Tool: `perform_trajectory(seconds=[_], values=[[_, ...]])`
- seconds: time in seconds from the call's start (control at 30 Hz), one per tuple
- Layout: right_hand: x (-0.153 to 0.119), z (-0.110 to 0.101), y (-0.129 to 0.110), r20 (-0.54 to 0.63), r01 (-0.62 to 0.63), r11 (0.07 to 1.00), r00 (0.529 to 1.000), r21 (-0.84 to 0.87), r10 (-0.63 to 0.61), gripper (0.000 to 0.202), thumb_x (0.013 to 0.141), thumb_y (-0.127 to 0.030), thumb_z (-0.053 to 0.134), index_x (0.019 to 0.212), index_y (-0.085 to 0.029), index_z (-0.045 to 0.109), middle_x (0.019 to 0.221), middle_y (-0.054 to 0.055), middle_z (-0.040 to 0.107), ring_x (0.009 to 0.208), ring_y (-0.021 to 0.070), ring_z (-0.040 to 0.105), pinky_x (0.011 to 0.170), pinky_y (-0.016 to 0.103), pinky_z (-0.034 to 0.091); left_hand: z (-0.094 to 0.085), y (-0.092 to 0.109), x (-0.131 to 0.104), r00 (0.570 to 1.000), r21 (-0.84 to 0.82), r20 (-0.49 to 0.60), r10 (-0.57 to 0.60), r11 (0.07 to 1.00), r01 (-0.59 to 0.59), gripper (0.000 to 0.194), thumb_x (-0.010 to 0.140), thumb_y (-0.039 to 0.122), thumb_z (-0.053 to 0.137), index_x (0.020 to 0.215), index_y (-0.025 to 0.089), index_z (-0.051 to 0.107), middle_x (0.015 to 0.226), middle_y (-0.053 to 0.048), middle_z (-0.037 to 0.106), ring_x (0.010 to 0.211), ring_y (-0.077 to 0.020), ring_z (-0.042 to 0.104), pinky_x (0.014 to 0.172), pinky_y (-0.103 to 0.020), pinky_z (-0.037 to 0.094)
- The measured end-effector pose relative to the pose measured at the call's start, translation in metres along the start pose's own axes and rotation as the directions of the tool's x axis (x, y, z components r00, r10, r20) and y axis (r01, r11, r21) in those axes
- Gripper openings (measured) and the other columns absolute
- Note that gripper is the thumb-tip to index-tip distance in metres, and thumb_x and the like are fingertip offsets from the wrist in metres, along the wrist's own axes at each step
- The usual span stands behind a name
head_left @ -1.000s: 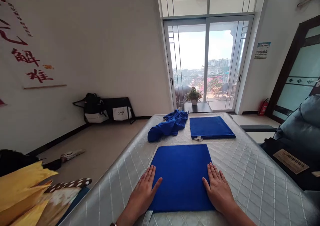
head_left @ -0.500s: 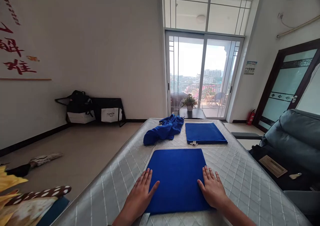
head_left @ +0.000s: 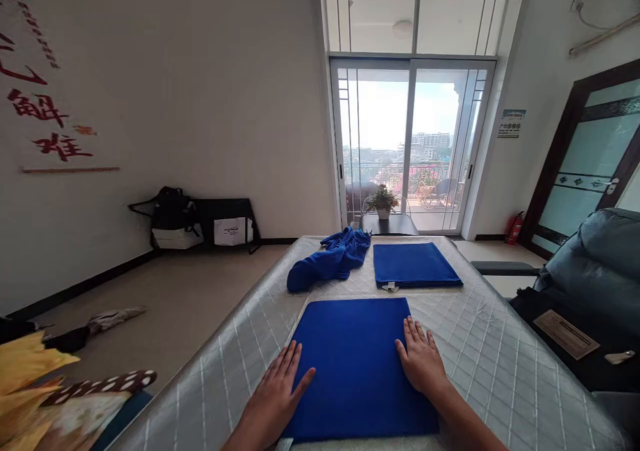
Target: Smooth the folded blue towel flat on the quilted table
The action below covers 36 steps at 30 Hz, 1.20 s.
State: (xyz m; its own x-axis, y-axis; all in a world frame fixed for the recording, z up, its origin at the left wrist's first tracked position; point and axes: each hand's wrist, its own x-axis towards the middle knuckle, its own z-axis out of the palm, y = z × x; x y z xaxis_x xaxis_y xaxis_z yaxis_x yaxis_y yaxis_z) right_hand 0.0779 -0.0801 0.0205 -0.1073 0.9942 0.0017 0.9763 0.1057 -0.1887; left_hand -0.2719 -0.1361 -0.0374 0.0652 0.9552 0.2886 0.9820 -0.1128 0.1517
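While the pot (head_left: 383,214) near the centre of the frame holds a leafy plant (head_left: 383,196), it stands on a dark flat surface (head_left: 389,226) just before the glass door (head_left: 411,124). At the left of the frame, a black backpack (head_left: 170,206) sits by the wall (head_left: 225,104) beside a white bag (head_left: 233,231) with printed lettering; the contents of both are hidden from view.

The folded blue cloth (head_left: 357,371) lies flat and roughly square at the lower centre of the frame, on a quilted silver bed cover (head_left: 500,344). The left hand (head_left: 275,388) rests palm down along its left edge: fingers extended side by side, pointing up and to the right, thumb spread inward over the cloth. The right hand (head_left: 423,358) rests palm down along the right edge, higher in the frame: fingers straight, slightly fanned, pointing up and to the left, thumb angled inward. Both hands are unclenched, laid flat rather than grasping. Both forearms (head_left: 470,418) enter from the bottom of the frame.

Beyond this cloth, a second folded cloth (head_left: 417,263) lies right of centre with a white tag (head_left: 391,286) at its near edge, and a crumpled blue cloth (head_left: 333,262) lies just beside it at left
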Motion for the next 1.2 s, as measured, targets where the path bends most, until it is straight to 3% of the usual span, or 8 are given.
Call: perform_trajectory(seconds=[0.13,0.3,0.4,0.53,0.63,0.73,0.93,1.2], values=[[0.0,-0.001,0.0,-0.008,0.006,1.0,1.0,0.027,-0.005,0.066,0.099,-0.046,0.019,0.156,-0.013,0.015,0.163,0.005,0.01,0.15,0.0214,0.006,0.12,0.044,0.001,-0.01,-0.002,0.004,0.996,-0.021,0.079,-0.041,0.999,0.043,0.076,0.097,0.063,0.025,0.153,0.012,0.027,0.16,-0.013,0.028,0.147,-0.0266,0.024,0.119,-0.049,0.026],[0.0,0.0,0.0,-0.016,0.0,0.999,1.0,0.051,0.001,0.065,0.099,-0.043,0.02,0.156,-0.011,0.015,0.163,0.006,0.009,0.15,0.0217,0.006,0.12,0.043,-0.001,-0.018,0.023,0.01,1.0,-0.03,0.003,-0.025,0.999,0.025,0.069,0.098,0.059,0.03,0.153,0.016,0.03,0.159,-0.011,0.031,0.146,-0.0267,0.028,0.118,-0.05,0.03],[0.0,0.0,0.0,-0.018,0.003,0.998,1.0,0.06,-0.002,0.065,0.099,-0.043,0.021,0.156,-0.011,0.014,0.163,0.006,0.008,0.15,0.0221,0.006,0.12,0.043,-0.002,-0.023,0.07,0.016,0.986,-0.064,0.026,0.166,0.984,-0.164,0.063,0.099,0.055,0.035,0.154,0.024,0.028,0.159,-0.007,0.032,0.145,-0.0252,0.031,0.117,-0.048,0.034],[0.001,0.002,0.002,-0.028,0.001,0.998,1.0,0.069,0.001,0.066,0.099,-0.043,0.023,0.156,-0.01,0.015,0.162,0.009,0.009,0.15,0.0232,0.007,0.12,0.044,0.0,-0.023,0.152,0.036,0.909,-0.161,0.077,0.411,0.904,-0.395,0.062,0.1,0.052,0.037,0.154,0.024,0.025,0.158,-0.008,0.034,0.145,-0.0241,0.031,0.117,-0.045,0.035],[0.003,0.008,0.008,-0.026,0.053,0.997,0.998,0.055,-0.052,0.063,0.098,-0.037,0.025,0.155,-0.011,0.018,0.163,0.009,0.008,0.15,0.0246,0.006,0.12,0.046,0.003,-0.016,0.202,0.055,0.875,-0.221,0.116,0.47,0.871,-0.439,0.064,0.101,0.053,0.03,0.155,0.018,0.023,0.158,-0.011,0.033,0.146,-0.0229,0.029,0.118,-0.044,0.032],[0.005,0.017,0.013,-0.016,0.101,0.994,0.995,0.047,-0.1,0.062,0.096,-0.032,0.027,0.155,-0.014,0.021,0.163,0.006,0.005,0.15,0.0255,0.003,0.12,0.047,0.002,-0.006,0.227,0.067,0.881,-0.242,0.141,0.451,0.879,-0.411,0.065,0.102,0.052,0.023,0.155,0.014,0.021,0.16,-0.011,0.029,0.148,-0.0219,0.024,0.12,-0.042,0.029],[0.006,0.017,0.01,-0.044,0.055,0.993,0.998,0.104,-0.051,0.064,0.099,-0.039,0.022,0.156,-0.012,0.016,0.163,0.006,0.006,0.15,0.0257,0.005,0.121,0.046,0.0,0.001,0.204,0.068,0.903,-0.173,0.206,0.378,0.922,-0.346,0.067,0.101,0.055,0.017,0.156,0.016,0.018,0.162,-0.008,0.022,0.149,-0.0219,0.018,0.122,-0.043,0.021],[0.005,0.012,0.005,-0.047,0.011,0.991,0.999,0.135,-0.005,0.066,0.098,-0.044,0.022,0.156,-0.012,0.016,0.162,0.006,0.012,0.15,0.0238,0.007,0.12,0.045,-0.003,0.002,0.089,0.081,0.97,0.022,0.212,0.118,0.992,-0.126,0.076,0.099,0.061,0.014,0.155,0.01,0.019,0.161,-0.013,0.023,0.149,-0.0247,0.02,0.12,-0.047,0.02]])
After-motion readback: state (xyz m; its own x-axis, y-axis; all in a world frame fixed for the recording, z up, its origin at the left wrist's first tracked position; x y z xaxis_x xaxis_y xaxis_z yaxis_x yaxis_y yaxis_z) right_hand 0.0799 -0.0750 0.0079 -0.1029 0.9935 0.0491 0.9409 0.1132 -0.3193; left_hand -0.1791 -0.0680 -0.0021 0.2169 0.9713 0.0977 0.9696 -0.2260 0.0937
